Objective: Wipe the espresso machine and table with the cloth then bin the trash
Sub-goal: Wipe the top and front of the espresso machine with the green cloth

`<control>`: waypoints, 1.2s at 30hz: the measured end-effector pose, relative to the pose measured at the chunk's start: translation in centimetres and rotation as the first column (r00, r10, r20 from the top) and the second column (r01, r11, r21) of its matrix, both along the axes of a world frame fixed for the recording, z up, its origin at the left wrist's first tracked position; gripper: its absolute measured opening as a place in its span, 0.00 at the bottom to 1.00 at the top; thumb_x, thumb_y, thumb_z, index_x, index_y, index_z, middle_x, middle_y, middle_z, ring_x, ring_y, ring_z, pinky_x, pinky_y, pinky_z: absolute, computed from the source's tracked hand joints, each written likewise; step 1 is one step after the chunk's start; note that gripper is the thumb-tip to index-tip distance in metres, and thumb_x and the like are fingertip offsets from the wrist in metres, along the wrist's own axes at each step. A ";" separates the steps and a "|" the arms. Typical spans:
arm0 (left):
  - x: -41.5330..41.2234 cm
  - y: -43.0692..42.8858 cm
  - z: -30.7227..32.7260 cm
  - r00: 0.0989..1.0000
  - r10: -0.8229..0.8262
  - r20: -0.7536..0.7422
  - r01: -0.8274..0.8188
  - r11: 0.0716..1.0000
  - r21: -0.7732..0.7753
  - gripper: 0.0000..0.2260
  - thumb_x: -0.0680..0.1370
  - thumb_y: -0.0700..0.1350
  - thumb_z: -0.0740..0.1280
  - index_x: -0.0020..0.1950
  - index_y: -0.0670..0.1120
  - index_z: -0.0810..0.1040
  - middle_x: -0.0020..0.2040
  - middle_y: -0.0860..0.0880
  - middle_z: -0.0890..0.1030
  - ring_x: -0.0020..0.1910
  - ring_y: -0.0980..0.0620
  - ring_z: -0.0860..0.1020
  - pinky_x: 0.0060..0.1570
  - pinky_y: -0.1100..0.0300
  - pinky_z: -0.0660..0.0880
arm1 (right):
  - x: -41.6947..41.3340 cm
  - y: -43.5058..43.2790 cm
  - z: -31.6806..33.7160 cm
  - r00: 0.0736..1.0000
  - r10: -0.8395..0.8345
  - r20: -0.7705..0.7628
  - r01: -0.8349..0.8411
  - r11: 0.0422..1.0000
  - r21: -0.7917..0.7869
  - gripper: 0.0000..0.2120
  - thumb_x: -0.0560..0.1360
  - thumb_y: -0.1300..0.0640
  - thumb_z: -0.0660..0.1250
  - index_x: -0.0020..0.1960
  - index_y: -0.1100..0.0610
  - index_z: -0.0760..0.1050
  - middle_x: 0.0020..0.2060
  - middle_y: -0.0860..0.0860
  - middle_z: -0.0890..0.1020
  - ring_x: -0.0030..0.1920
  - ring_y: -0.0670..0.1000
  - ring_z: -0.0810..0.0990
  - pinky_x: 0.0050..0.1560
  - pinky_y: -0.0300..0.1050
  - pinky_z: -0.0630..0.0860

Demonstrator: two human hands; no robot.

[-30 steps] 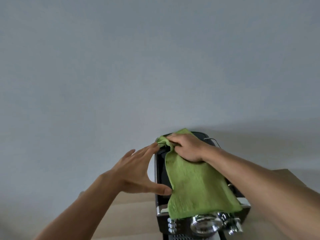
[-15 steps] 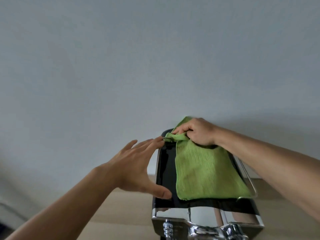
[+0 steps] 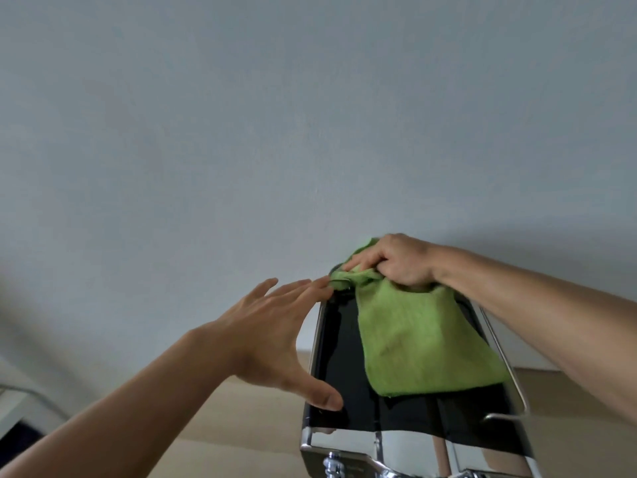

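Observation:
The espresso machine (image 3: 339, 367) stands at the lower right, with a glossy black top and a chrome front edge. A green cloth (image 3: 418, 343) lies spread over the right half of that top. My right hand (image 3: 396, 262) is shut on the cloth's bunched far end at the back of the machine. My left hand (image 3: 269, 334) is open, fingers spread, braced against the machine's left edge; its thumb rests on the black top and its fingertips touch the back left corner. The machine's lower front is cut off by the frame.
The wooden table (image 3: 241, 419) shows to the left of and behind the machine. A plain grey wall (image 3: 310, 132) fills the upper view right behind the machine. A chrome rail (image 3: 506, 367) runs along the machine's right side. A white object (image 3: 13, 405) sits at the far left.
My right hand has drawn the cloth toward the back of the machine, uncovering the black top near the front. The view has tilted up, hiding the machine's front. My left hand has stayed on the left edge.

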State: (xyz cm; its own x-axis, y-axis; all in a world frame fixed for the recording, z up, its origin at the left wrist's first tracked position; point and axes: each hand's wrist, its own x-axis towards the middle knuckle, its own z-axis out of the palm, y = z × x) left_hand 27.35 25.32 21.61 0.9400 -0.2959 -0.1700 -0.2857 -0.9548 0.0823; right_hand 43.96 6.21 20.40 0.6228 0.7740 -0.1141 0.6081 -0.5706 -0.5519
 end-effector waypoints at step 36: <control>0.1 -0.1 0.3 0.999 0.001 -0.032 0.001 0.998 0.067 0.61 0.53 0.84 0.56 0.77 0.56 0.38 0.77 0.61 0.42 0.75 0.61 0.45 0.75 0.52 0.39 | -5.3 -4.0 -0.3 0.856 -0.396 0.332 0.500 0.796 -0.340 0.26 0.80 0.44 0.44 0.73 0.56 0.59 0.71 0.59 0.64 0.68 0.59 0.66 0.66 0.52 0.64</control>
